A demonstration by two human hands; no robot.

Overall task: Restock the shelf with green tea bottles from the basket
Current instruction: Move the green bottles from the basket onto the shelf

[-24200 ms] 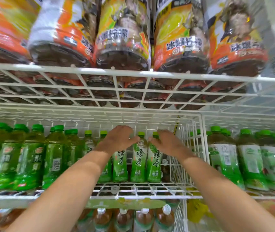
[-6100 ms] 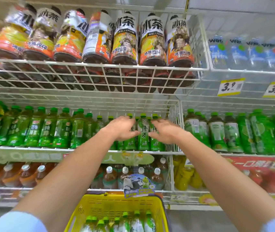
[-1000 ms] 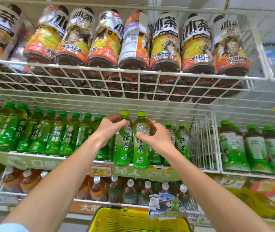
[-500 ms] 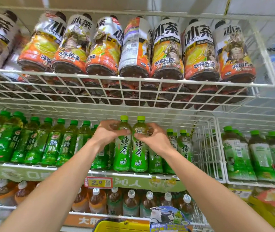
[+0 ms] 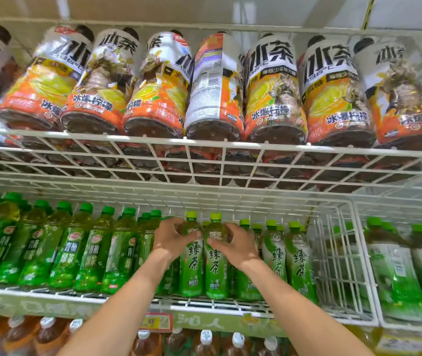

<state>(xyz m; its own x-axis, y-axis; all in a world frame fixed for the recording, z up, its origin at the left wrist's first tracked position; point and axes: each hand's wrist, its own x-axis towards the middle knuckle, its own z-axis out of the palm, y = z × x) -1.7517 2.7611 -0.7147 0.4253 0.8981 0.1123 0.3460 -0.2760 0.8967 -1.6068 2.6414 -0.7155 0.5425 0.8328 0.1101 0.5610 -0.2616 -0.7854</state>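
A small green plastic tea bottle (image 5: 191,255) with a light green cap is held by the left hand (image 5: 171,238) in the middle of the frame. A second green tea bottle (image 5: 215,259) of the same kind is held just beside it by the right hand (image 5: 237,246). Both are kept upright and touching. This is likely so they can be set down together and pushed back as a pair.

Each bottle is gripped high up, at the shoulder under the cap. That leaves the bottoms free to be put on the white wire shelf (image 5: 204,305). The bottoms are at the front edge of this shelf and seem to rest on it.

The left hand's fingers (image 5: 179,224) are curled and clamped on the first bottle from the left side. The right hand's fingers (image 5: 230,228) are curled and clamped on the second bottle from the right side. The two caps stick up above the fingers, and the long labels hang down below them.

Matching green tea bottles (image 5: 274,253) are lined up just to the right. A white wire divider (image 5: 338,253) is seen past them. Green plum tea bottles (image 5: 71,247) are lined up on the left. Big orange iced tea bottles (image 5: 215,98) are stood on the shelf above.
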